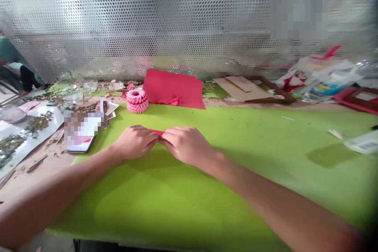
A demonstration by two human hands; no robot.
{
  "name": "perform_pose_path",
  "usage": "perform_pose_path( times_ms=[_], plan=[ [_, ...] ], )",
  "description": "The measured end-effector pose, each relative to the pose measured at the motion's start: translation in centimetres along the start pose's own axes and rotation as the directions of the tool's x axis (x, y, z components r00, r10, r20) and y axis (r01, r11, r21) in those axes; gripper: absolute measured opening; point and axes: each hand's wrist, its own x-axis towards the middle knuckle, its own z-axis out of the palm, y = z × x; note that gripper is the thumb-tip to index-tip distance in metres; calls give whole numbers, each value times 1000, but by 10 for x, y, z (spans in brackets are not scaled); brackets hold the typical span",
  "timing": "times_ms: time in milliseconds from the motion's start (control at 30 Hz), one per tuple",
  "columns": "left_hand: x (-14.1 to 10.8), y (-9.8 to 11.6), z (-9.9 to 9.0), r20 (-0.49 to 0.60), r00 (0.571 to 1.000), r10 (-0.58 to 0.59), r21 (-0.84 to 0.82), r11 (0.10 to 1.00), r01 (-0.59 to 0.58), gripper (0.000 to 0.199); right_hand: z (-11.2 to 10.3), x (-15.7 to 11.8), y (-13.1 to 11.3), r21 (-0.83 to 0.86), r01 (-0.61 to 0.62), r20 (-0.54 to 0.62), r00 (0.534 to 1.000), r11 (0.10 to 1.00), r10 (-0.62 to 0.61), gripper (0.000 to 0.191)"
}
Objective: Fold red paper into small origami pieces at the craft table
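From the head view, the left hand (134, 141) and right hand (187, 145) meet over a green mat (224, 189), their fingers (168, 136) closed narrow, pinching a small folded red paper (156, 132) between them; a pink folded-paper coil (137, 100) and a red card sheet (173, 88) lie beyond

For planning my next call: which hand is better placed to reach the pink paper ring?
Probably the left. The left hand sits almost directly in front of the pink paper ring, while the right hand lies further to the side. Both hands are on the small red paper, so neither is free.
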Motion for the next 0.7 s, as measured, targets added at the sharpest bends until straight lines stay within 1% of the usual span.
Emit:
perform_pose_path(
  times_ms=[133, 200, 333, 467, 567, 633, 700],
  plan=[
    [4, 1, -6, -107, 994, -24, -14, 1000, 22, 23, 1, 2, 3, 16, 40, -136, 990, 999, -38, 21],
    [6, 2, -9, -136, 990, -32, -18, 999, 30, 22, -1, 3, 4, 1, 68, -173, 983, 998, -67, 23],
    [7, -5, -13, -177, 979, -97, 9, 995, 100, 19, -6, 3, 11, -57, 83, -217, 972, 995, -94, 24],
    [1, -23, -19, -226, 960, -166, 83, 978, 189, 21, -9, 2, 20, -91, 69, -270, 959, 993, -91, 24],
    [-3, -37, -23, -238, 947, -214, 119, 962, 247, 20, -11, 2, 24, -127, 60, -279, 956, 990, -94, 23],
    [-5, -40, -25, -241, 943, -231, 109, 959, 263, 19, -12, 1, 25, -149, 54, -282, 955, 987, -95, 22],
    [-4, -37, -27, -238, 946, -219, 73, 967, 243, 20, -12, 1, 25, -165, 54, -281, 955, 985, -99, 22]
  ],
)
